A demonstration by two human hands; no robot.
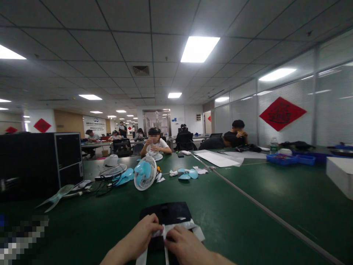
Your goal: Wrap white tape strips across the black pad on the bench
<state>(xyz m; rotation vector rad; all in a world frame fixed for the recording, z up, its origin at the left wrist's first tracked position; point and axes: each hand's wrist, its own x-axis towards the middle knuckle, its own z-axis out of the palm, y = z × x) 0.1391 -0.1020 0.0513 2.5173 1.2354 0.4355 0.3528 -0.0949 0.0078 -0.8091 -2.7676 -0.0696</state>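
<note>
A black flat object (176, 211), maybe a pouch or case, lies on the green table in front of me. White paper-like material (199, 232) is spread over its near part, with strips trailing toward me. My left hand (140, 235) pinches this white material at the left of a narrow upright strip. Close beside it, on the right of the strip, my right hand (185, 243) has its fingers curled down onto the same material. My fingers partly cover the near half of the black object, so its full shape is hidden.
Beyond my hands stand a white fan with blue blades (145, 173), a loose blue fan blade (188, 173) and cables. A black computer case (68, 158) is at left. White sheets (217, 157), blue trays (281, 159) and a white box (340, 176) lie right. A person (156, 145) sits opposite.
</note>
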